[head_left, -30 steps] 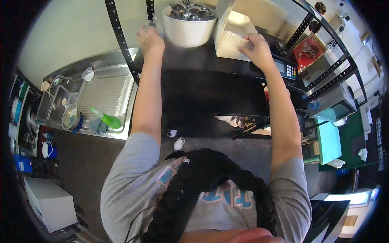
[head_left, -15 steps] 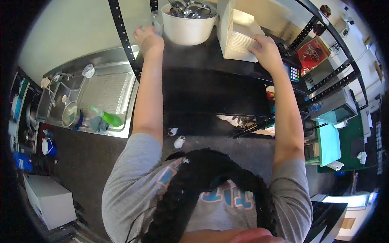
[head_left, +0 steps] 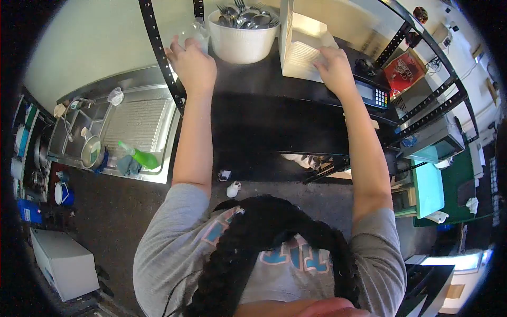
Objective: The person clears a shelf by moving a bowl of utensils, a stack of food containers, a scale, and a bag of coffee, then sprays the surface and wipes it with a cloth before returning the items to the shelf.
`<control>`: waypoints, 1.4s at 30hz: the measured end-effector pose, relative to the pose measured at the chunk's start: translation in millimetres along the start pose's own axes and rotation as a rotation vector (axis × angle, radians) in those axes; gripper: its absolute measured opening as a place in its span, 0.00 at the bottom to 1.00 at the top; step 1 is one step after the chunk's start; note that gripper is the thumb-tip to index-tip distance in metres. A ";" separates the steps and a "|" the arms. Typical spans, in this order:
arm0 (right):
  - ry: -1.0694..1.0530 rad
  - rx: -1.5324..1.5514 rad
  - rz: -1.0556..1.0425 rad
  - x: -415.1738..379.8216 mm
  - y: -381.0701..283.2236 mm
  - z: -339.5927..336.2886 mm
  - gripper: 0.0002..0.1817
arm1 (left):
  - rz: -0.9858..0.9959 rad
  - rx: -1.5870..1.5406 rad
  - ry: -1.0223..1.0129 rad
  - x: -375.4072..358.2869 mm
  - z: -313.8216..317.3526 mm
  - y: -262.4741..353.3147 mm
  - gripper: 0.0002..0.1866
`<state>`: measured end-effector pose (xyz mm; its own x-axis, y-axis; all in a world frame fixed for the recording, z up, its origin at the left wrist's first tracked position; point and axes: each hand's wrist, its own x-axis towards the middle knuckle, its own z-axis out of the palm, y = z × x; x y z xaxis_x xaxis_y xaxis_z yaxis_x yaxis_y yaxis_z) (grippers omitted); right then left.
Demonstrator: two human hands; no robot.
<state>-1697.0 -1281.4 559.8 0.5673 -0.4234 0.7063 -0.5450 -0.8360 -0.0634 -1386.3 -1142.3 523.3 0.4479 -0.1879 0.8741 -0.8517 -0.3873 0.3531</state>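
Observation:
At the back of the black shelf, my left hand (head_left: pixel 194 67) is closed around a clear, crinkled plastic thing (head_left: pixel 196 33); its exact kind is hard to make out, and my fingers partly cover it. Beside it stands a white round tub (head_left: pixel 242 46) full of forks and spoons (head_left: pixel 248 17). My right hand (head_left: pixel 335 67) grips the right side of an open white box (head_left: pixel 301 70), with its thumb toward the front. Inside the box, a ribbed stack of thin white pieces (head_left: pixel 306 53) shows.
A card terminal (head_left: pixel 374 95) lies right of my right hand, before a red packet (head_left: pixel 404 70). Black perforated posts (head_left: pixel 161 53) frame the shelf. On the left, a steel sink (head_left: pixel 134 119) holds a green spray bottle (head_left: pixel 143 157). A cat (head_left: pixel 303 160) lies below.
My left hand has come nearer with its fingers around the clear plastic thing, which has shifted left from beside the tub. My right hand stays at the box. The view has shifted slightly.

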 end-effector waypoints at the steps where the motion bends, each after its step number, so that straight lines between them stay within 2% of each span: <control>1: -0.004 -0.027 -0.015 2.4 0.8 2.7 0.21 | 0.015 -0.001 -0.024 -3.8 -9.1 2.6 0.11; 3: -0.008 -0.049 -0.033 0.6 1.9 7.5 0.22 | 0.022 -0.057 -0.039 -14.4 -26.5 5.0 0.10; 6: 0.012 -0.131 0.062 -7.0 -22.1 -2.0 0.27 | 0.057 -0.194 -0.094 -37.6 -72.3 17.4 0.09; 8: 0.182 -0.143 0.063 -25.0 -64.2 -27.6 0.34 | 0.082 -0.267 -0.127 -51.6 -109.4 27.2 0.09; 10: 0.222 0.296 -0.047 -54.7 -79.2 -31.4 0.43 | 0.144 -0.447 -0.261 -64.9 -144.0 39.1 0.09; 12: 0.056 0.638 0.039 -91.5 -103.0 -34.5 0.57 | 0.110 -0.649 -0.512 -75.7 -170.6 50.9 0.09; 14: -0.028 1.094 0.210 -125.2 -115.8 -27.3 0.67 | 0.189 -0.879 -0.745 -84.3 -180.7 62.7 0.11; 15: -0.076 1.178 0.206 -137.0 -112.7 -23.9 0.72 | 0.187 -0.999 -0.884 -92.5 -177.8 68.0 0.11; 16: -0.062 1.276 0.197 -150.0 -105.5 -17.0 0.66 | 0.186 -1.121 -1.022 -102.0 -172.1 73.1 0.11; 18: -0.225 1.275 0.177 -179.3 -76.9 -6.6 0.62 | 0.199 -1.114 -1.061 -120.4 -161.8 84.6 0.13; 19: -0.228 1.281 0.176 -192.6 -66.4 -7.8 0.62 | 0.224 -1.114 -1.102 -125.5 -158.0 92.1 0.16; 20: -0.243 1.305 0.225 -205.8 -58.3 -10.2 0.57 | 0.224 -1.109 -1.103 -125.3 -155.9 100.1 0.16; 21: -0.257 1.328 0.273 -215.7 -51.7 -13.7 0.53 | 0.141 -1.083 -1.088 -121.7 -153.2 108.5 0.18; 22: -0.257 1.330 0.271 -222.9 -46.0 -18.1 0.53 | 0.059 -1.059 -1.070 -117.0 -148.2 116.2 0.21; 23: -0.181 1.303 0.315 -229.8 -40.0 -23.0 0.51 | 0.208 -0.885 -0.924 -102.9 -133.1 113.3 0.31; 25: -0.065 1.233 0.367 -247.0 -22.0 -27.8 0.49 | 0.315 -0.483 -0.519 -65.9 -100.1 108.1 0.31; 26: -0.068 1.233 0.367 -254.0 -13.1 -31.6 0.49 | 0.215 -0.379 -0.371 -47.9 -77.2 103.2 0.31; 27: -0.024 1.172 0.398 -260.8 -5.9 -35.6 0.48 | 0.389 -0.279 -0.204 -28.8 -46.5 81.7 0.31; 29: 0.002 1.080 0.464 -268.9 3.1 -51.7 0.48 | 0.538 -0.197 -0.045 3.0 -19.9 72.7 0.29; 30: 0.008 1.079 0.468 -275.3 11.6 -54.0 0.48 | 0.543 -0.201 -0.046 11.1 -4.7 63.7 0.29; 32: 0.034 0.949 0.421 -287.6 28.7 -55.5 0.46 | 0.549 -0.202 -0.206 17.5 16.9 55.6 0.28; 33: 0.042 0.946 0.429 -290.6 31.4 -58.4 0.46 | 0.483 -0.169 -0.238 16.0 21.0 56.9 0.26; 35: 0.055 0.985 0.539 -295.7 35.8 -64.1 0.44 | 0.493 -0.173 -0.235 19.5 18.6 59.4 0.27; 37: 0.068 0.929 0.540 -301.5 42.3 -65.1 0.43 | 0.515 -0.155 -0.171 21.9 18.2 55.8 0.27; 40: 0.078 0.882 0.561 -307.2 45.9 -68.6 0.42 | 0.422 -0.081 -0.263 29.3 18.2 32.3 0.31; 42: 0.079 0.892 0.576 -307.8 45.4 -68.3 0.42 | 0.451 -0.074 -0.241 31.6 20.0 22.1 0.32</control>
<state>-1938.5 -1165.2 387.6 0.3092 -0.8395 0.4469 -0.0507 -0.4838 -0.8737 -1385.6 -1174.9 552.1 0.0747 -0.5278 0.8461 -0.9876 -0.1568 -0.0107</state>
